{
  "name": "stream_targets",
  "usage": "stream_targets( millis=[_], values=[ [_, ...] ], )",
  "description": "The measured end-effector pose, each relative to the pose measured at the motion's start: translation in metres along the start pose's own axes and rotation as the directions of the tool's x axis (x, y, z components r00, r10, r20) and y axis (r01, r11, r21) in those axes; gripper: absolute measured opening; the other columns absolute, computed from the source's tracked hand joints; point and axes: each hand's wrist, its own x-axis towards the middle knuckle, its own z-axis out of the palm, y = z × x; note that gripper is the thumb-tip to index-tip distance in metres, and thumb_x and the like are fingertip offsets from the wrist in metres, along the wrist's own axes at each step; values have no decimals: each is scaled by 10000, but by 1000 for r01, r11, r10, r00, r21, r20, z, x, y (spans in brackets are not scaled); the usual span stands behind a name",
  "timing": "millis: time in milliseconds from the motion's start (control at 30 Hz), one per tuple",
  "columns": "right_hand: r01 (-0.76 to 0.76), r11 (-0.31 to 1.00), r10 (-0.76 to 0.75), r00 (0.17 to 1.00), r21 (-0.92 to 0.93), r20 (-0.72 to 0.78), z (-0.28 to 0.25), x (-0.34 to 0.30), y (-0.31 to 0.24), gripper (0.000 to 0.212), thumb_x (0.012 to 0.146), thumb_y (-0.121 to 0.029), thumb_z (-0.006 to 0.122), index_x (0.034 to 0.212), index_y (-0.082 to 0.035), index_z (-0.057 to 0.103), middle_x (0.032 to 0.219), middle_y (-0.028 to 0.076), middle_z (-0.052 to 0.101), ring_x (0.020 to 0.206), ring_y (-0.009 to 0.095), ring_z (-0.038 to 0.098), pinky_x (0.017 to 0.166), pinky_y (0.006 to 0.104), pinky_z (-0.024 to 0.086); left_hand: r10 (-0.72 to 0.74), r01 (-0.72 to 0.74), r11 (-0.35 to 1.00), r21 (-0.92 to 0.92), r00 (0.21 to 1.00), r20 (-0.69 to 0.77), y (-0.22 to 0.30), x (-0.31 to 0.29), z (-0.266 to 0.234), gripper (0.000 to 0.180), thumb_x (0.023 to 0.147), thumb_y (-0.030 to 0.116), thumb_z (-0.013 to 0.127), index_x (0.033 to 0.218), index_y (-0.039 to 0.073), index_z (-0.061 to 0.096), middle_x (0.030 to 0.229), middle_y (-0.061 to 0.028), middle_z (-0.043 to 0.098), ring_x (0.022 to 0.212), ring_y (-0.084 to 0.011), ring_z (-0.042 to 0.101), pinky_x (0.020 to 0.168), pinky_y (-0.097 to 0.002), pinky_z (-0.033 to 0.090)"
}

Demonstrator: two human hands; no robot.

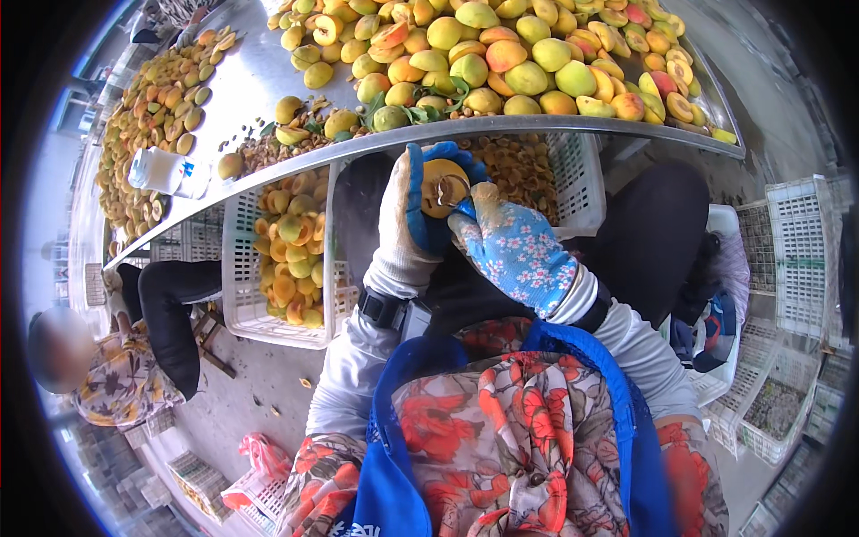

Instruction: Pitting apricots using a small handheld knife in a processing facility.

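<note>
My left hand [399, 213], in a white glove with blue coating, is closed around a yellow peach half [433, 190], its cut face turned up. My right hand [519, 251], in a blue flowered glove, grips a pitting tool [464, 208] with a blue handle. The tool's curved metal loop lies against the middle of the cut face, over the brownish hollow. How deep it sits in the flesh I cannot tell. Both hands are together above my lap, just below the near edge of the metal table [255, 85].
Whole and halved peaches [501, 58] are heaped on the table, with pits and leaves along its edge. Under it stand a white crate of peach halves [231, 268] and a crate of brownish pieces [582, 179]. Another person [125, 376] sits at the left. White crates [796, 259] stand right.
</note>
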Motion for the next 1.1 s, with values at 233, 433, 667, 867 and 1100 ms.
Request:
stream_targets(
  millis=[233,433,667,867,1100],
  values=[
    [54,992,-46,996,-110,78,-4,2,-1,385,929,-347,556,1045,18,524,656,176,635,615,359,647,551,472,507,10,25,948,316,994,-109,4,-3,-1,606,1019,502,356,1142,-52,572,1023,-165,652,937,-264,657,848,-394,547],
    [-56,998,50,971,17,233,-3,4,0,404,929,-340,545,1060,42,531,706,210,649,654,390,648,598,502,512,36,3,856,518,997,-65,7,-6,-3,647,1001,545,381,1058,-47,636,947,-124,679,850,-186,668,803,-296,543],
    [31,998,-48,952,62,302,5,3,16,407,934,-334,545,1033,60,543,723,245,638,695,421,643,627,508,515,-94,121,788,604,993,-77,7,1,-17,711,976,609,372,986,-32,679,891,-102,687,804,-160,652,784,-281,528],
    [17,971,-74,971,239,229,18,-2,29,338,943,-280,575,1058,37,549,667,211,618,638,392,639,552,468,473,-235,214,812,543,971,-30,10,7,-9,802,933,691,356,1055,-41,660,1000,-133,678,903,-197,651,847,-310,519],
    [-315,878,146,894,362,423,-6,7,3,304,969,-263,555,1113,4,537,676,90,595,532,204,579,512,348,457,-2,27,858,513,999,-49,-1,6,-12,694,989,589,355,1099,-31,648,932,-108,676,826,-177,653,762,-306,541]
  ],
)
